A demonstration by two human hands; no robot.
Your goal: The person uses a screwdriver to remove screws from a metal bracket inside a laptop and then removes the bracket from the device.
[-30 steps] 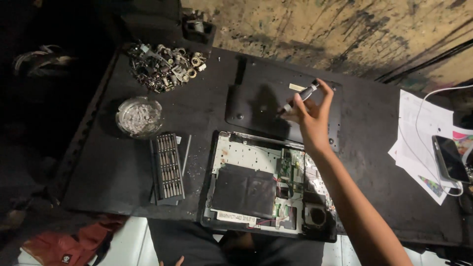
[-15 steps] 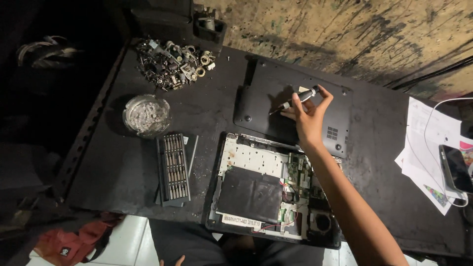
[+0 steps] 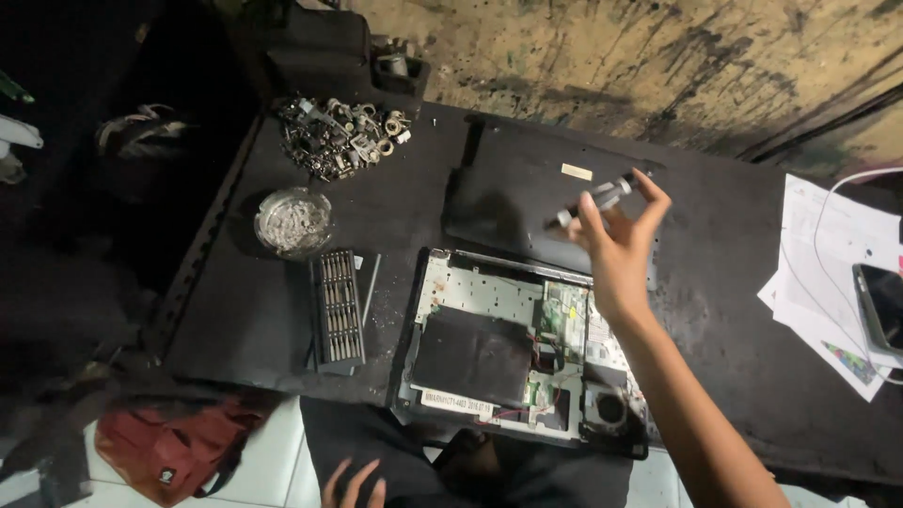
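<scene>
The right hand (image 3: 618,252) pinches a slim grey screwdriver (image 3: 598,198) in closed fingers (image 3: 649,193) above the removed black plastic laptop cover (image 3: 513,193) (lying on the dark worktop (image 3: 395,212)); the left hand (image 3: 353,484) rests below with fingers spread, empty.

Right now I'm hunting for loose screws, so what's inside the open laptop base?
The open laptop base shows a flat black battery, a green circuit board and a round fan. The right hand and forearm cover its right edge; loose screws are too small to tell.

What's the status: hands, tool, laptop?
Right hand grips screwdriver above detached base cover. Left hand empty, low. Opened laptop unobstructed.
</scene>
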